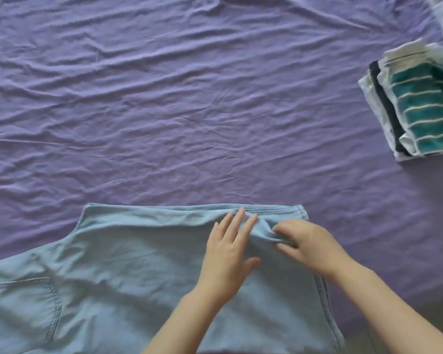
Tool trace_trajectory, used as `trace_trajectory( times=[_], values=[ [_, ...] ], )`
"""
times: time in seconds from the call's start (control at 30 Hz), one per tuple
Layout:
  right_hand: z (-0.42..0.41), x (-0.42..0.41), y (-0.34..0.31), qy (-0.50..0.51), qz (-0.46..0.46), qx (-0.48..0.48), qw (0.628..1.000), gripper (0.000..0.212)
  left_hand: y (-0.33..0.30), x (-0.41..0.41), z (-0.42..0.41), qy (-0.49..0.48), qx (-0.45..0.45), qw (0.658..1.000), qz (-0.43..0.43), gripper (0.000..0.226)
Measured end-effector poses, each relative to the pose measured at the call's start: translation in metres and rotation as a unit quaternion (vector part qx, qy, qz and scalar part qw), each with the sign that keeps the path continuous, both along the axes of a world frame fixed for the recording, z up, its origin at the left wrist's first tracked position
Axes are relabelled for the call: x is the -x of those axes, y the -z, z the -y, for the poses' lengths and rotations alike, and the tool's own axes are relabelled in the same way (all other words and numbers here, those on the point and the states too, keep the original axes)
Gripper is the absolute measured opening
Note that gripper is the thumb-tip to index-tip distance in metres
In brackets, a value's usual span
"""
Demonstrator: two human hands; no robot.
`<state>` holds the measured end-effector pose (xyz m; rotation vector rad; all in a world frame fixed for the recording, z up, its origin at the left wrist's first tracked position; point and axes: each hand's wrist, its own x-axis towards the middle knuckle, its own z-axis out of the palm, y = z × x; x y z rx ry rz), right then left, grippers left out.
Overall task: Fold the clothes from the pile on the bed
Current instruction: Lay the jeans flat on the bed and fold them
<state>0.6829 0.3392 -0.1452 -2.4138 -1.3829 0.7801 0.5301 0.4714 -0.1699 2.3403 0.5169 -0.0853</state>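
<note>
Two hands work one pale blue garment [128, 264] spread on the bed [164, 111]. The left hand [228, 254] lies flat, fingers straight, likely pinning the cloth, while the right hand [307, 246] pinches a ridge near the far hem, probably to pull it smooth. Folded clothes [417, 108] are stacked well apart; no containers show.
</note>
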Motion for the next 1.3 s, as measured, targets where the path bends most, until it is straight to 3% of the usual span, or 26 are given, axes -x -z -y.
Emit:
trace_trajectory(
  times=[0.07,0.13,0.17,0.2,0.27,0.33,0.43,0.5,0.57,0.63,0.7,0.77,0.87,0.93,1.07,1.17,1.3],
  values=[
    [0.002,0.013,-0.005,0.025,-0.134,-0.035,0.99,0.018,-0.008,-0.002,0.004,0.048,0.008,0.999,-0.022,0.081],
    [0.005,0.017,-0.01,0.108,-0.279,-0.07,0.952,0.017,-0.016,-0.004,-0.001,0.098,0.002,0.993,-0.059,0.057],
    [0.008,0.016,-0.01,0.172,-0.308,-0.096,0.931,0.019,-0.019,-0.004,-0.006,0.119,-0.005,0.991,-0.06,0.04],
    [0.012,0.012,-0.007,0.233,-0.298,-0.118,0.918,0.02,-0.021,-0.003,-0.012,0.146,-0.014,0.988,-0.055,0.027],
    [0.021,0.0,0.007,0.301,-0.17,-0.131,0.929,0.012,-0.023,0.008,-0.023,0.221,-0.038,0.973,-0.06,0.024],
    [0.024,-0.012,0.023,0.335,-0.07,-0.094,0.935,0.02,-0.026,0.029,-0.03,0.28,-0.062,0.955,-0.073,0.021],
    [0.012,-0.023,0.043,0.384,-0.066,-0.003,0.921,0.049,-0.035,0.063,-0.028,0.323,-0.135,0.929,-0.12,0.02],
    [0.002,-0.024,0.054,0.391,-0.063,0.035,0.918,0.061,-0.037,0.078,-0.03,0.327,-0.122,0.925,-0.153,0.019],
    [-0.005,-0.027,0.059,0.416,-0.066,0.051,0.906,0.067,-0.034,0.079,-0.045,0.275,-0.075,0.95,-0.129,0.04],
    [-0.007,-0.032,0.061,0.442,-0.081,0.055,0.892,0.066,-0.031,0.07,-0.067,0.168,-0.051,0.982,-0.066,0.04],
    [-0.006,-0.036,0.06,0.454,-0.105,0.057,0.883,0.064,-0.024,0.059,-0.093,0.075,-0.091,0.992,-0.036,0.036],
    [-0.004,-0.041,0.058,0.44,-0.13,0.084,0.884,0.067,-0.012,0.052,-0.12,-0.02,-0.158,0.985,-0.072,0.036],
    [0.002,-0.046,0.052,0.386,-0.157,0.152,0.896,0.074,0.012,0.054,-0.157,-0.12,-0.194,0.942,-0.246,0.045],
    [0.006,-0.05,0.045,0.386,-0.155,0.12,0.901,0.062,0.021,0.062,-0.176,-0.145,-0.194,0.927,-0.287,0.045],
    [-0.014,-0.078,0.026,0.415,-0.066,-0.075,0.904,0.031,0.026,0.069,-0.197,-0.191,-0.188,0.923,-0.274,0.051],
    [-0.055,-0.112,0.028,0.391,-0.009,-0.116,0.913,0.027,0.032,0.071,-0.205,-0.218,-0.189,0.926,-0.243,0.042],
    [-0.085,-0.123,0.06,0.376,0.002,-0.121,0.919,0.024,0.046,0.062,-0.207,-0.257,-0.199,0.923,-0.207,0.025]
  ],
)
